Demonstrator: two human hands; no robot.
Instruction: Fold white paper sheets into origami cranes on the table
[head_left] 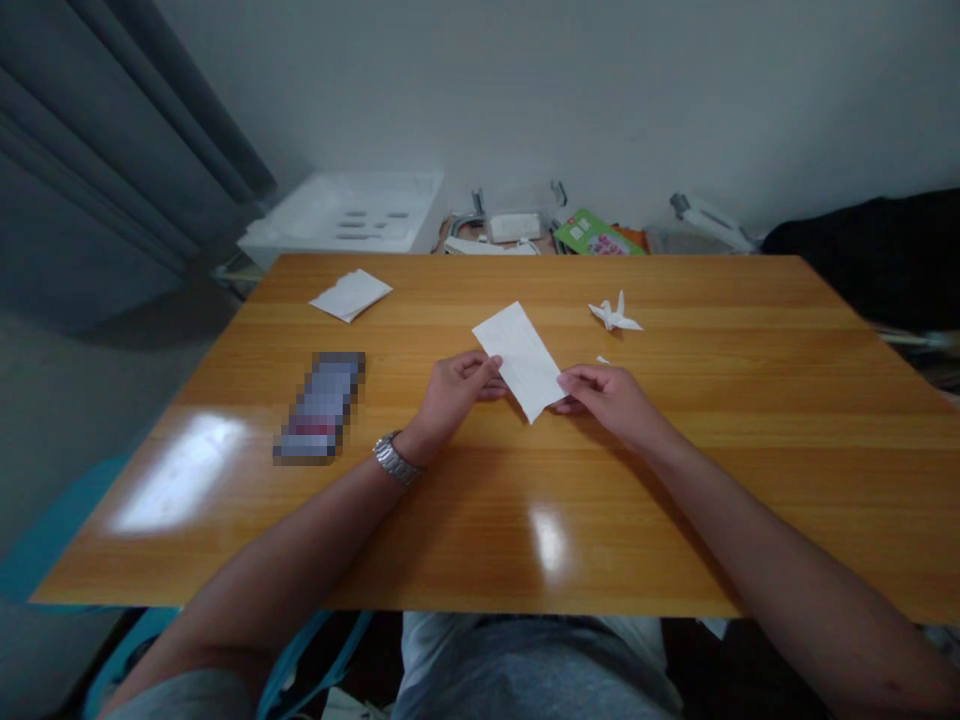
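A white sheet of paper (519, 358), rectangular and turned at a slant, is held up over the middle of the table. My left hand (463, 388) pinches its left edge, thumb on top and fingers underneath. At the lower right corner, my right hand (604, 398) grips the sheet the same way. Beyond the right hand stands a folded white paper crane (615, 314) with its wings spread. A tiny white scrap (603, 360) lies between the crane and that hand. The undersides of both hands are hidden.
The glossy wooden table (480, 520) carries a small stack of white paper (351, 295) at the back left and a blurred-out phone (321, 408) at the left. Past the far edge are a white tray (337, 215), a green booklet (592, 234) and a black cloth (862, 250).
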